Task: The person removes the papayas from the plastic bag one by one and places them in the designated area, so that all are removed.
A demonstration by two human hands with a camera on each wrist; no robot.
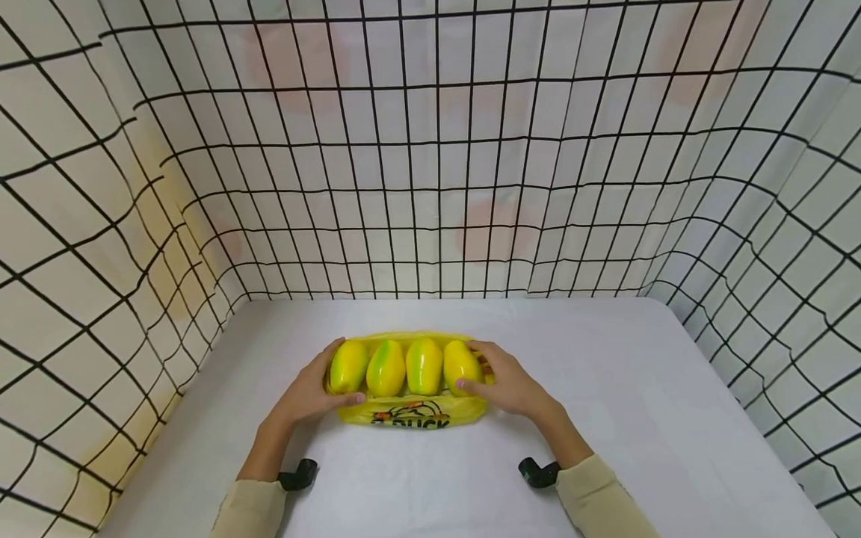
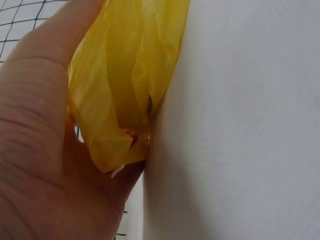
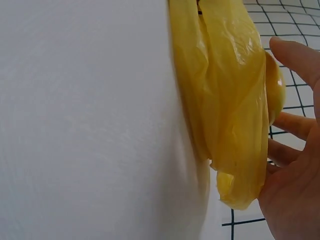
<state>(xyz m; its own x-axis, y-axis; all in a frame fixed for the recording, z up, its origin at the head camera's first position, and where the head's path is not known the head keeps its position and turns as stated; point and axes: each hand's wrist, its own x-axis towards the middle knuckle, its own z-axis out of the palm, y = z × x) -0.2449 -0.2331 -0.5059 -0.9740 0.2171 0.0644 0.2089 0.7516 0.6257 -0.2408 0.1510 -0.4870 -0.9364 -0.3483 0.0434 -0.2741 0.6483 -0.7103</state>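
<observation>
Several glossy yellow mangoes (image 1: 424, 366), some streaked green, lie side by side in a row on a yellow plastic bag (image 1: 464, 410). Dark print reading "DUCK" runs along the bag's front. My left hand (image 1: 311, 388) grips the bag's left end, thumb along the front edge, fingers behind the leftmost mango (image 1: 349, 366). In the left wrist view, crumpled bag film (image 2: 125, 75) fills that grip. At the right end, my right hand (image 1: 509, 379) curves round the rightmost mango (image 1: 461, 365), thumb at its lower side and fingers at its top. The right wrist view shows bag film (image 3: 230, 90) partly covering this mango (image 3: 274, 90).
A white-covered table (image 1: 605, 418) lies under everything. Black wire grid (image 1: 437, 164) stands along the back and both sides, with pale sheeting behind it. Black camera mounts (image 1: 299, 475) sit at both wrists, beside beige sleeves (image 1: 252, 508).
</observation>
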